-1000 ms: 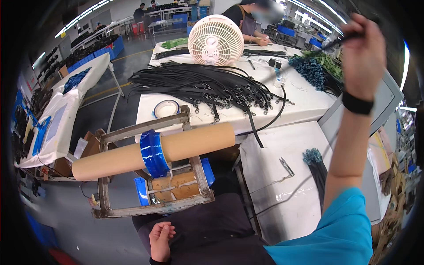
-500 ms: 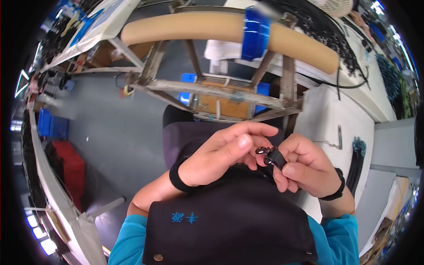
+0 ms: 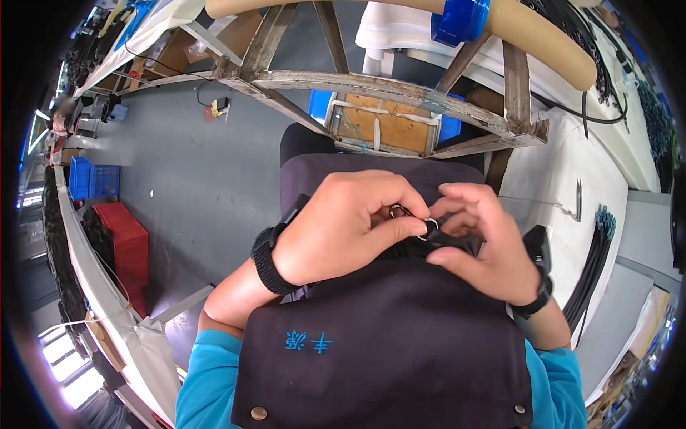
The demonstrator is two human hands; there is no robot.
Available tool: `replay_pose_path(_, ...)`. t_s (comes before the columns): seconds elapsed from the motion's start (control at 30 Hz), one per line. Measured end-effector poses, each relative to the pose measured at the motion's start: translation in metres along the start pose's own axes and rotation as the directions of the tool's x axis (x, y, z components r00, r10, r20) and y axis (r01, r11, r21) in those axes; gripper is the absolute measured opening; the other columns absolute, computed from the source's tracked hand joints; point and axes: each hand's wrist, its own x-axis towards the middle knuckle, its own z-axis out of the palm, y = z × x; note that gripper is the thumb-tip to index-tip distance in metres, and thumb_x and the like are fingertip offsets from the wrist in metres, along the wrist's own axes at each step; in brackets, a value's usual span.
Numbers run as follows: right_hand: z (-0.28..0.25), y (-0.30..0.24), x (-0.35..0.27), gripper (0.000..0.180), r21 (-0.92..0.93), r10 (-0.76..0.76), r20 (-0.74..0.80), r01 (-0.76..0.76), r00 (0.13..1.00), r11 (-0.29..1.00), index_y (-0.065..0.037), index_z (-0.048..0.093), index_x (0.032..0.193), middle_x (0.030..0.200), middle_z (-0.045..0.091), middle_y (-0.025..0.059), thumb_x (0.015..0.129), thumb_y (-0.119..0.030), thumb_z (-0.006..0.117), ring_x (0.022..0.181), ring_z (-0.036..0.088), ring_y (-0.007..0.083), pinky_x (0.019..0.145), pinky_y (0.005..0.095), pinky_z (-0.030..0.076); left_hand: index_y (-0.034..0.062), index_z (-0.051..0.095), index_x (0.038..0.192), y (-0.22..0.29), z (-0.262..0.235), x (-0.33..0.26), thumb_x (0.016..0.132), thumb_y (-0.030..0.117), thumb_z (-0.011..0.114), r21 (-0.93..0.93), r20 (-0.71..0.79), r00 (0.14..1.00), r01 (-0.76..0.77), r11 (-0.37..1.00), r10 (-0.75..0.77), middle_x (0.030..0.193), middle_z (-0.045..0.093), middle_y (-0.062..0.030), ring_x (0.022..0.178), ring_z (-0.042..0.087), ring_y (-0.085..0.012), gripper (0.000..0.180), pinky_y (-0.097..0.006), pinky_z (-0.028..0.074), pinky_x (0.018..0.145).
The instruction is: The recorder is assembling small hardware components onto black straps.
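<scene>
My left hand (image 3: 350, 225) pinches a small metal clasp (image 3: 431, 229) with a ring between thumb and forefinger, above my lap. A short black strap (image 3: 450, 242) is joined to the clasp and reaches toward my right hand. Beside it, my right hand (image 3: 493, 243) is spread, its thumb apart from its curled fingers, and no firm grip on the strap shows. Part of the clasp is hidden behind the left fingertips. A dark apron (image 3: 386, 336) covers my chest and lap beneath both hands.
Ahead stands a worn wooden frame (image 3: 371, 89) carrying a tan padded roll (image 3: 543, 43) with blue tape (image 3: 461, 21). To the right, a white-covered table (image 3: 543, 168) holds a bundle of black cords (image 3: 589, 264). At left are a blue crate (image 3: 93, 179) and a red box (image 3: 121, 247).
The clasp and strap have passed from my right hand to my left, which has closed on them. My right hand has opened. The view has shifted, so the frame sits higher.
</scene>
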Motion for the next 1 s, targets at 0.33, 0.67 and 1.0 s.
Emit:
replay_pose_path(0.33,0.015,0.02,0.005,0.027,-0.307,-0.277,-0.193,0.211,0.941,0.928,-0.002,0.061,0.095,0.075,0.063,0.0098,0.072,-0.004,0.075,0.059,0.059,0.0179,0.049,0.0247,0.045,-0.0036,0.058,0.103,-0.008,-0.001,0.003,0.088,0.007,0.06,-0.269,0.074,0.95,0.312,0.911,-0.304,0.089,0.064,-0.0078,0.079,0.059,-0.0069,0.018,-0.018,0.046,0.063)
replay_pose_path(0.67,0.007,0.02,0.011,0.023,-0.172,-0.251,-0.233,0.214,0.939,0.961,0.001,0.062,0.096,0.071,0.057,0.0067,0.075,-0.001,0.071,0.058,0.052,0.01,0.046,0.0191,0.039,-0.0005,0.051,0.112,-0.073,0.026,0.064,0.085,0.007,0.064,-0.417,-0.467,0.884,-0.218,0.882,-0.002,0.111,0.057,-0.0087,0.099,0.055,-0.0159,0.031,-0.029,0.046,0.085)
replay_pose_path(1.0,0.0,0.013,0.033,0.024,-0.277,-0.323,-0.224,0.258,0.919,0.926,0.001,0.062,0.095,0.071,0.057,0.0078,0.074,-0.001,0.072,0.06,0.055,0.0143,0.049,0.0233,0.042,0.002,0.057,0.098,-0.05,0.051,0.007,0.088,-0.001,0.058,-0.752,-0.242,0.954,-0.07,0.655,-0.176,0.098,0.063,-0.0038,0.092,0.059,-0.01,0.01,-0.026,0.049,0.082)
